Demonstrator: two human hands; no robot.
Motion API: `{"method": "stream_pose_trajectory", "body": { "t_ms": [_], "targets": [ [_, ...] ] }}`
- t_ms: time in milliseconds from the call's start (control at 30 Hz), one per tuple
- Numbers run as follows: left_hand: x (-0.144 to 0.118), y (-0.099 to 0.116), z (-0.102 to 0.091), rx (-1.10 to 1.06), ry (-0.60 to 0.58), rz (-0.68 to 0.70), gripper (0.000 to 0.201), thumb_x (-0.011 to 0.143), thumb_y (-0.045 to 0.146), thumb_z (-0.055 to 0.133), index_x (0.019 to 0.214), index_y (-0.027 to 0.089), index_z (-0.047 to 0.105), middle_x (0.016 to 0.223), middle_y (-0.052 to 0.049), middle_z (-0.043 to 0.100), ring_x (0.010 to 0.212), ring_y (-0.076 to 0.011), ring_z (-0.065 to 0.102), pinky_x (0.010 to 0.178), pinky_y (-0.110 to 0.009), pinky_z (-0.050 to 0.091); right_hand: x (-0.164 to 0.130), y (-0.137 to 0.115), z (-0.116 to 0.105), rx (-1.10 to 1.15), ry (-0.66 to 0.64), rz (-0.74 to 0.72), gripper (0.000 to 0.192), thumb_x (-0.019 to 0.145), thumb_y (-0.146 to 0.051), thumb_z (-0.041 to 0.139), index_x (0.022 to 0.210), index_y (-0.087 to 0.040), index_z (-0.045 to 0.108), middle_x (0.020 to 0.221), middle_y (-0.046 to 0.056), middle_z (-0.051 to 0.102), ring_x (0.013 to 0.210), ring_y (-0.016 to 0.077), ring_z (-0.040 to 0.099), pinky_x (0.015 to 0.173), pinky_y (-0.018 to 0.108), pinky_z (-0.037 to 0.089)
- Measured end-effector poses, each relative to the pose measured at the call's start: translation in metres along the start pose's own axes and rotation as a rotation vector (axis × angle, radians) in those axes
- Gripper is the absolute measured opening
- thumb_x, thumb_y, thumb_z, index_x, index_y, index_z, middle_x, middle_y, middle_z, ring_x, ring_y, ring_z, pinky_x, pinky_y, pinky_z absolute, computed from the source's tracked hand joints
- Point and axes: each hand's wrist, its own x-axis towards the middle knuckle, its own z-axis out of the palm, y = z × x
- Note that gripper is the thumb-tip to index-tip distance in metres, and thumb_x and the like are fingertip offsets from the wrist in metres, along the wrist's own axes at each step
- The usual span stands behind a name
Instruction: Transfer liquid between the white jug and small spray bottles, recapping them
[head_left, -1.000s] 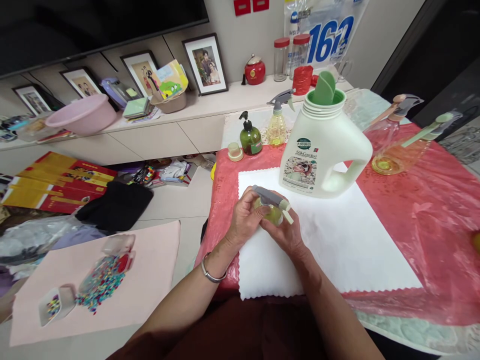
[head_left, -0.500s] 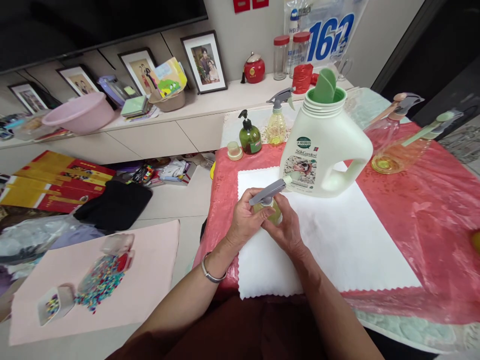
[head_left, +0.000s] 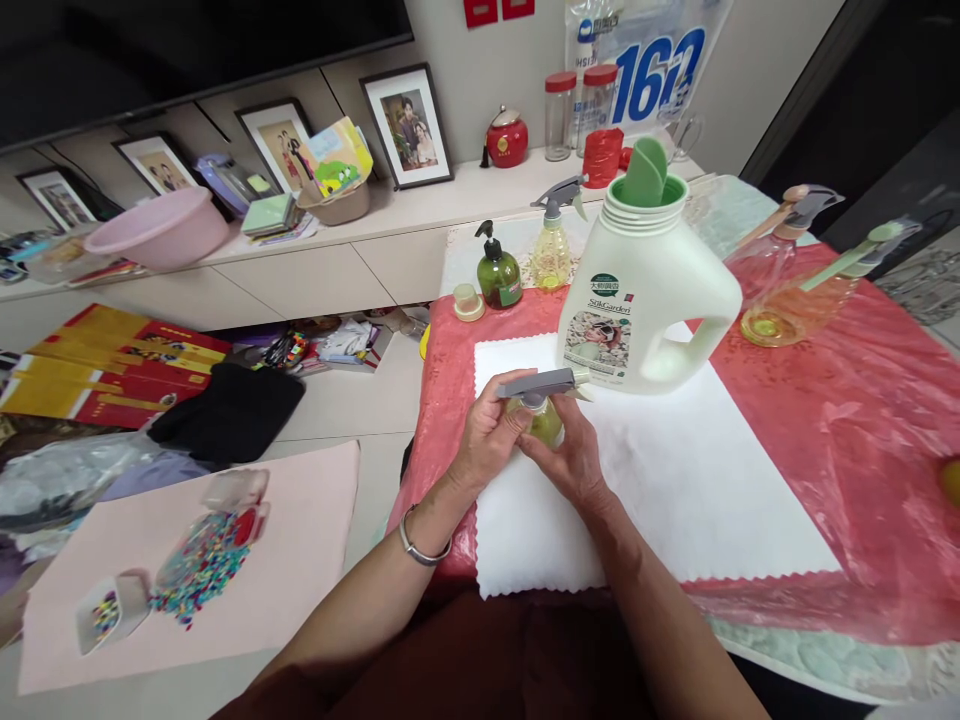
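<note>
A small spray bottle (head_left: 545,424) with yellowish liquid and a grey trigger head (head_left: 537,384) is between my hands, over a white scalloped mat (head_left: 660,480). My left hand (head_left: 487,430) is closed round the neck and near side, fingers behind the grey head. My right hand (head_left: 574,455) grips the bottle's body from the right. The head's pale nozzle points right, towards a large cream detergent jug (head_left: 637,290) standing just beyond. Inside the jug's open mouth stands a green scoop-like piece (head_left: 647,172). My fingers hide much of the bottle.
Behind the mat stand a green pump bottle (head_left: 499,272), a pale cap (head_left: 469,302) and another spray bottle (head_left: 551,250). Two spray bottles, one orange-tinted (head_left: 810,300), are at right on the red table cover (head_left: 870,440). Spilled beads (head_left: 202,575) lie on a pink board (head_left: 300,560) at left.
The grey trigger head has turned, so its nozzle now points level to the right instead of up and right. Both hands stay around the bottle; the jug and other bottles have not moved.
</note>
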Motion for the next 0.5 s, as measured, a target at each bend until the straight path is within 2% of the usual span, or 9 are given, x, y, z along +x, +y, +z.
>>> {"method": "stream_pose_trajectory", "body": {
  "t_ms": [133, 267, 367, 500],
  "targets": [
    [-0.0012, -0.0027, 0.0039, -0.010, 0.013, 0.004, 0.045, 0.081, 0.046, 0.081, 0.116, 0.022, 0.066, 0.110, -0.006, 0.071, 0.104, -0.0216, 0.066, 0.096, -0.036, 0.052, 0.0004, 0.0001, -0.0003, 0.002, -0.017, 0.025, 0.045, 0.096, -0.051, 0.062, 0.128, -0.020, 0.057, 0.124, 0.009, 0.062, 0.114, 0.0227, 0.062, 0.093, 0.035, 0.055],
    [0.0030, -0.0054, 0.0083, 0.011, 0.097, 0.008, 0.049, 0.070, 0.043, 0.090, 0.108, 0.022, 0.068, 0.105, -0.003, 0.069, 0.101, -0.0203, 0.064, 0.096, -0.034, 0.050, -0.0004, 0.0016, 0.0003, 0.007, -0.029, 0.050, 0.047, 0.095, -0.050, 0.062, 0.130, -0.019, 0.057, 0.121, 0.009, 0.063, 0.112, 0.0224, 0.062, 0.095, 0.036, 0.055],
    [0.0054, -0.0040, 0.0086, 0.031, 0.113, 0.002, 0.043, 0.072, 0.043, 0.089, 0.105, 0.023, 0.071, 0.107, -0.003, 0.067, 0.105, -0.0207, 0.062, 0.100, -0.035, 0.047, -0.0014, 0.0028, 0.0007, 0.014, -0.026, 0.055, 0.050, 0.093, -0.051, 0.064, 0.131, -0.019, 0.056, 0.124, 0.010, 0.062, 0.115, 0.0235, 0.061, 0.096, 0.037, 0.055],
    [0.0050, 0.0013, 0.0056, 0.029, 0.063, -0.024, 0.041, 0.076, 0.044, 0.085, 0.109, 0.023, 0.071, 0.108, -0.004, 0.068, 0.105, -0.0210, 0.063, 0.100, -0.035, 0.048, -0.0014, 0.0023, -0.0004, 0.023, -0.029, 0.059, 0.047, 0.092, -0.049, 0.066, 0.128, -0.019, 0.059, 0.125, 0.010, 0.062, 0.116, 0.0244, 0.061, 0.092, 0.036, 0.056]
  ]
}}
